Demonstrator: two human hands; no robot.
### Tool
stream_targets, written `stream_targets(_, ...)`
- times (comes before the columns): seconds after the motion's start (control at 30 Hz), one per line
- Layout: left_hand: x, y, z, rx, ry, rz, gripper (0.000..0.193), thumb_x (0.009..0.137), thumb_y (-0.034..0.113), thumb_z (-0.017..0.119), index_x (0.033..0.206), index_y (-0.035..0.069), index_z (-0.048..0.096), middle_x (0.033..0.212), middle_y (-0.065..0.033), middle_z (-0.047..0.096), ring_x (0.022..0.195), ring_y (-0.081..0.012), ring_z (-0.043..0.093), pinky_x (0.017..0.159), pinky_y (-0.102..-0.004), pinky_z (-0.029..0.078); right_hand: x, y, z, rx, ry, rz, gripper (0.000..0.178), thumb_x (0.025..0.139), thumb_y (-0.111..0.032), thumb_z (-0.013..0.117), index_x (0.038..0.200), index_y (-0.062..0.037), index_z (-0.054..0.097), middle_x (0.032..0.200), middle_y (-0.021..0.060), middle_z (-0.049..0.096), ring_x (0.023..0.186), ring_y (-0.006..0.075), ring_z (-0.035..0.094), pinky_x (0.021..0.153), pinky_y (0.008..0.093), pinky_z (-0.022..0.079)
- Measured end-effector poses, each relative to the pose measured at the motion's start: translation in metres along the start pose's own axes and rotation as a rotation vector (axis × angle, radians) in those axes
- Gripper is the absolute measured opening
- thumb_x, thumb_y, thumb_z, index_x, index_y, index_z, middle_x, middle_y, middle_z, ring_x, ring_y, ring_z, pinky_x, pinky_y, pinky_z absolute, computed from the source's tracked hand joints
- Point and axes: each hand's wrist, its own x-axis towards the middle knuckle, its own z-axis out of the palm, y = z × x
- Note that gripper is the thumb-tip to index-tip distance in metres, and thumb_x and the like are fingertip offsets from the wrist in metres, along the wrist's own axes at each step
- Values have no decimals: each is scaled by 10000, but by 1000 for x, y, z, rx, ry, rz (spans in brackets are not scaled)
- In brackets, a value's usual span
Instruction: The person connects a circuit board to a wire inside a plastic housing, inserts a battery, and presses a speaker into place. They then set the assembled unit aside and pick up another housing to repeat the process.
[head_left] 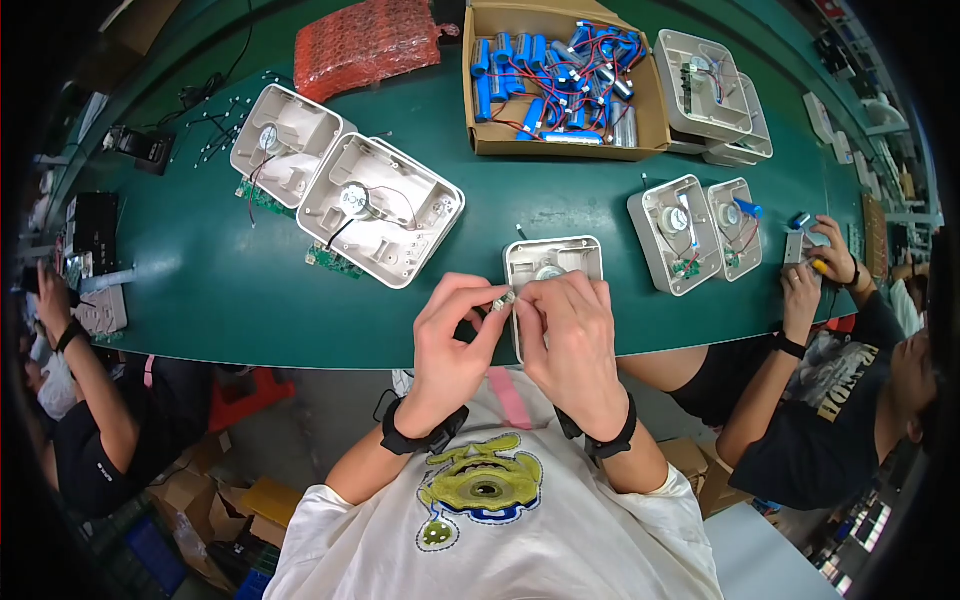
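My left hand (455,325) pinches a small circuit board (504,300) between thumb and fingertips, over the left edge of a white plastic housing (592,250). Close against it, my right hand (572,330) has its fingers bent together at the board; what they grip is hidden behind them. The housing lies open side up at the table's front edge, with a round speaker (548,272) partly showing inside. My hands cover much of the housing.
Two open white housings (385,255) with speakers and green boards stand left. A cardboard box (570,152) of blue wired batteries (520,80) sits behind, beside red bubble wrap (365,50) and stacked housings (700,85). More housings (675,240) lie right. Co-workers' hands (800,285) work at both sides.
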Motion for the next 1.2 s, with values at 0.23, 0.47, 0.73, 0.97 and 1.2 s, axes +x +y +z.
stream_targets(0.23,-1,-2,-3,-132,-62,-110,287,918,-156,706,1179,-42,748,1172,-86,633,872,-99,640,763,-236,540,-2,2,0,44,-25,34,107,879,31,728,932,-35,663,811,67,669,782,269,603,770,413,402)
stream_targets(0.47,-2,1,-4,-81,-56,-54,298,919,-154,707,1191,-40,751,1173,-84,631,881,-103,637,772,-240,536,-1,0,4,4,6,35,111,871,35,724,932,-34,662,817,74,667,790,282,600,763,418,396)
stream_targets(0.73,2,1,-2,-118,-41,-76,307,924,-149,712,1207,-39,753,1164,-76,628,911,-108,628,794,-247,529,4,-2,4,-73,41,6,127,859,19,738,947,-34,663,880,98,678,832,313,608,785,431,401)
stream_targets(0.97,3,-18,1,-109,-19,-33,304,924,-129,731,1213,-35,728,1159,-73,628,910,-109,631,804,-247,530,38,-1,-47,-140,-63,-102,121,885,-22,752,1002,-11,720,936,129,716,892,348,666,788,455,517)
stream_targets(1.2,-2,-20,0,43,-12,112,309,921,-91,762,1214,-35,687,1145,-94,649,888,-124,649,791,-255,543,158,52,-38,-235,-60,-134,167,914,-156,776,904,9,792,915,233,761,860,404,743,804,468,589)
